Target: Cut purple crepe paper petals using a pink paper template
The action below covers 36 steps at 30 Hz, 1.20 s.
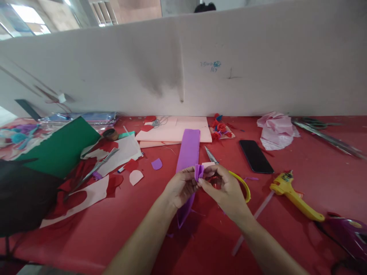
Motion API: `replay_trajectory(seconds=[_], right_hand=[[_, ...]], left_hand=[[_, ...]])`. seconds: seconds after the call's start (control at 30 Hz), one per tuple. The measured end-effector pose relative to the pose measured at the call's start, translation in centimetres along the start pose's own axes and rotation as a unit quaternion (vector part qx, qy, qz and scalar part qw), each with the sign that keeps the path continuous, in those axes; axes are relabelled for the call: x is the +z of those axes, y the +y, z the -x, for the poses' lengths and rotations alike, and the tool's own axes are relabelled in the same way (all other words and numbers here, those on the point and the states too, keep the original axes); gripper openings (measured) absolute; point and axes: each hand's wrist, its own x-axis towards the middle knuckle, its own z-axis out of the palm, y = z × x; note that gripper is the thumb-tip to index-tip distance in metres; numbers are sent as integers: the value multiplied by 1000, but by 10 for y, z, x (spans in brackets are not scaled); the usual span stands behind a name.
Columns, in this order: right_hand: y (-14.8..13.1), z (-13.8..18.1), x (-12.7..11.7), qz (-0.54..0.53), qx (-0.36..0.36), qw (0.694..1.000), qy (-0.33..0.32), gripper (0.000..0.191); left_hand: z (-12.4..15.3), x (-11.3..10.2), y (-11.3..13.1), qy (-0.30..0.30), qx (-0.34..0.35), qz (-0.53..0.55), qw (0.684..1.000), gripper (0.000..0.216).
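Note:
A long purple foam strip lies on the red table, running away from me. Both hands meet over its near part and pinch a small folded purple piece between their fingertips. My left hand grips it from the left with curled fingers. My right hand pinches it from the right. Under my right hand lie yellow-handled scissors, blades pointing away.
Pink sheets, small red flowers, a black phone, a yellow glue gun, crumpled pink paper, a green sheet, red and white scraps and grey scissors surround me. A white partition closes the far side.

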Motion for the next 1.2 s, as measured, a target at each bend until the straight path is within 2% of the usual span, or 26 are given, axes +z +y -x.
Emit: replay_trajectory(seconds=[0.17,0.4,0.53,0.73,0.93,1.2], right_hand=[[-1,0,-2,2,8,1000,19,2],[-1,-2,-3,-5,25,1000,15,12],[-1,-2,-2,23,16,999,18,7],[-4,-4,-6,-21,36,999,-30,16],[-6,-5,-8,-28,55,998,-16,16],[0,-3,-7,-45,70,997,-3,19]], left_hand=[[0,0,-2,16,-1,-12,1000,15],[0,3,-3,41,27,-25,998,20],[0,4,-4,46,61,-57,995,17],[-2,-3,-1,4,49,-36,998,9],[-1,-4,0,-20,40,-21,999,8],[0,-3,0,-12,33,-38,999,10]])
